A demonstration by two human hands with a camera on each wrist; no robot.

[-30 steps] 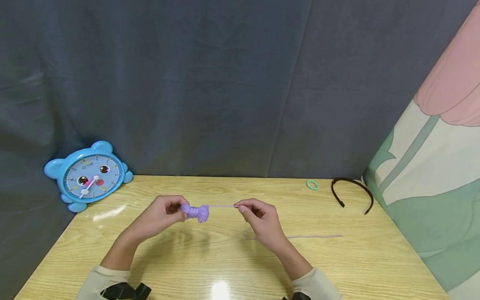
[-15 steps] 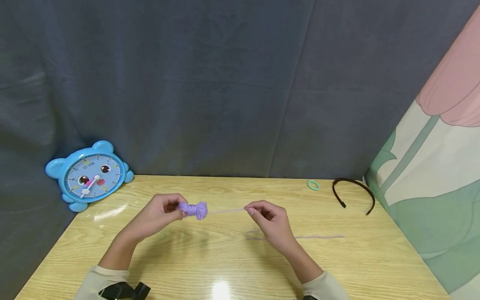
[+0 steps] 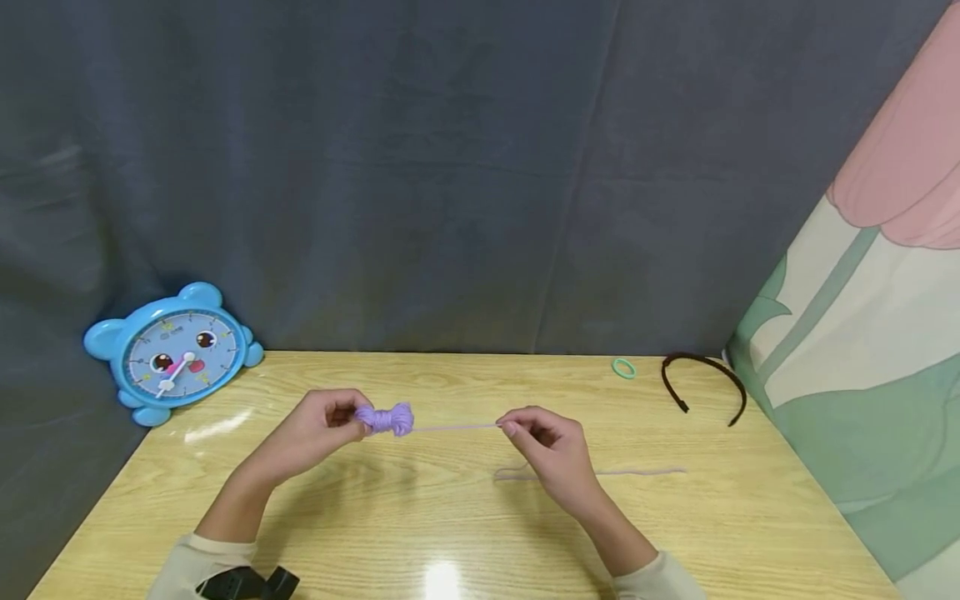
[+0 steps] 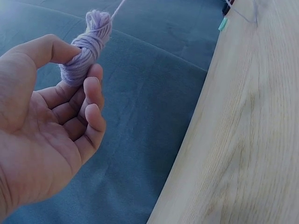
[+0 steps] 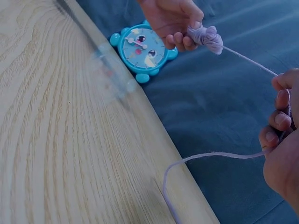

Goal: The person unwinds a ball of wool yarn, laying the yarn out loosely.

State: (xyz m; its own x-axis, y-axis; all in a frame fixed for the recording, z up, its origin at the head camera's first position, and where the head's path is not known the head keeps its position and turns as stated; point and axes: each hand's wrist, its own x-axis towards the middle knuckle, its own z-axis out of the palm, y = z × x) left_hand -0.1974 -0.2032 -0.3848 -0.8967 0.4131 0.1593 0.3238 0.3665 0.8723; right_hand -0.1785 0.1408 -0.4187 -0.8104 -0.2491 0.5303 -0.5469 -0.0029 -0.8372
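Head: yarn bundle [image 3: 392, 419] in left grip [image 3: 318, 428]

- This is looking like a homelike craft corner; the exact room is staying unclear.
- A blue bear-shaped toy clock [image 3: 180, 354] is brightening the wood-grain counter [image 3: 420, 517].
- A dark grey curtain [image 3: 375, 167] is hanging behind.
- Pink-flower-printed fabric [image 3: 862, 333] is covering the right side.
- Purple yarn [image 3: 384, 419] is suggesting handcraft.

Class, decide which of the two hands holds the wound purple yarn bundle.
The left hand: it pinches the bow-shaped bundle, while the right hand holds only the thin strand leading from it.
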